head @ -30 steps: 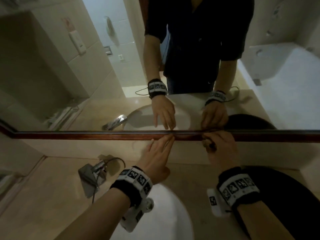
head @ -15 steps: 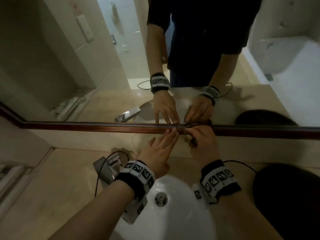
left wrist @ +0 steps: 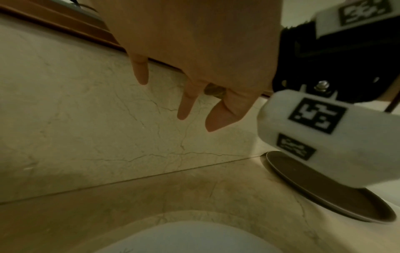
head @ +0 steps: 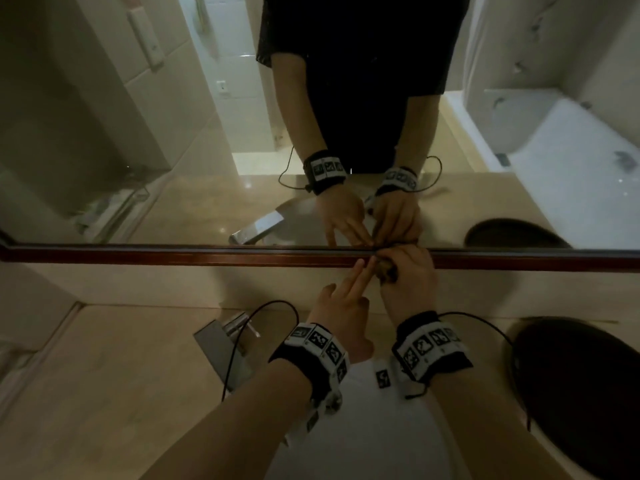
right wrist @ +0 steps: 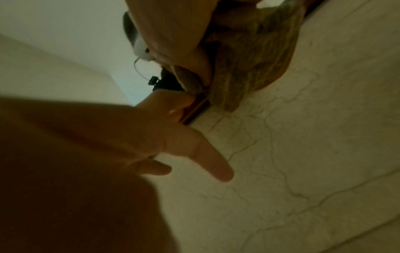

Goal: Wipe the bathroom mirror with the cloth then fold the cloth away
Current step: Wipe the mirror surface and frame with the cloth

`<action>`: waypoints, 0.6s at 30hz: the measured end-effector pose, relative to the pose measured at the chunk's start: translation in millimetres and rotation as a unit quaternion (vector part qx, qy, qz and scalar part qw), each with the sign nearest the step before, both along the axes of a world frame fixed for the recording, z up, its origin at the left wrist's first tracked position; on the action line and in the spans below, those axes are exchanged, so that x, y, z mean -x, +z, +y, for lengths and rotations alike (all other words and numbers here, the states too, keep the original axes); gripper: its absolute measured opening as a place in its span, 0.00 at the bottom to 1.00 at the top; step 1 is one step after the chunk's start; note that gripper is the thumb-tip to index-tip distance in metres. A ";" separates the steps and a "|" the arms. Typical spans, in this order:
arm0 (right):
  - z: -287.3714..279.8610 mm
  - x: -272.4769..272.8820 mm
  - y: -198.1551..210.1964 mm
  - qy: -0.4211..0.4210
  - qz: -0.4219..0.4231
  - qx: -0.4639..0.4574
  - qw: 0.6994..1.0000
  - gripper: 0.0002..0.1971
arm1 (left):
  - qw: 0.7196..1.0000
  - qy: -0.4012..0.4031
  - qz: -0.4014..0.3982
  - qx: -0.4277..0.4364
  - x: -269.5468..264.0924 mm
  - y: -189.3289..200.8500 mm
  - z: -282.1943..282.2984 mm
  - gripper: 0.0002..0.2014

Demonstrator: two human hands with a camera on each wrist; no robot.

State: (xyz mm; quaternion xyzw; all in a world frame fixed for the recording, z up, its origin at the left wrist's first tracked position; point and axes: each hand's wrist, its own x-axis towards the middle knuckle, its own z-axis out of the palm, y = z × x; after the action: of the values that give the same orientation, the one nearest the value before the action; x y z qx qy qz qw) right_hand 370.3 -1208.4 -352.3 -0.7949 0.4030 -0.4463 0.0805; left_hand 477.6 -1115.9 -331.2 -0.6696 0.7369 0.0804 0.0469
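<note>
- Beige marble makes up the worktop [head: 104,375] and the low wall strip above it, and a white basin [head: 374,445] is sunk in at the near edge, under the two forearms.
- Far left on the worktop, a metal tap [head: 221,344] stands behind the basin with a thin black wire looping over it.
- Above the marble strip runs the reddish-brown wooden frame [head: 173,255] of the mirror [head: 138,133], whose glass reflects tiled walls, a bathtub and the person's dark-sleeved torso.
- Left of centre, the left hand [head: 341,306] reaches up with its fingers straight and slightly spread; the index and middle fingertips touch the frame, and it holds nothing (the left wrist view shows the other fingers hanging free in front of the marble).
- Just beside it, fingertips almost meeting, the right hand [head: 410,275] is curled and clamped on the cloth [right wrist: 249,65], pressing it against the frame at the mirror's lower edge.
- Bunched into a wad, the cloth looks mottled tan and olive; from the head view only a small dark scrap shows between the fingers.
- Far right, a dark round tray [head: 581,393] lies flat on the worktop.
</note>
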 end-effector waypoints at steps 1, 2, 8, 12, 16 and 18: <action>-0.5 3.1 1.0 0.008 0.009 -0.006 1.000 0.15 | 1.000 -0.002 -0.008 -0.004 -1.2 1.7 1.0 0.20; -2.5 11.2 1.3 0.020 0.023 0.001 1.000 0.16 | 1.000 -0.004 -0.016 -0.003 -1.6 3.6 1.6 0.19; -25.0 79.6 6.3 -0.064 0.019 0.034 0.997 0.15 | 1.000 0.018 -0.004 -0.026 6.5 12.0 3.6 0.15; -22.6 61.8 0.4 -0.057 -0.002 0.059 0.997 0.16 | 0.999 0.020 -0.005 -0.025 9.2 10.1 4.0 0.14; -7.1 11.8 -4.6 0.042 0.009 0.046 0.998 0.18 | 0.999 0.016 -0.005 -0.046 7.9 7.7 1.3 0.18; -4.0 2.8 -1.6 0.052 -0.003 0.011 0.999 0.19 | 0.998 0.012 -0.020 -0.053 4.2 10.9 0.3 0.23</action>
State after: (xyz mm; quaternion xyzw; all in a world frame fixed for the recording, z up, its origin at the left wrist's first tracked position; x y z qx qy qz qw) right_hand 367.5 -1212.4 -353.9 -0.8141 0.3561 -0.4486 0.0959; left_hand 473.4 -1115.5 -320.3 -0.6765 0.7223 0.1069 0.0964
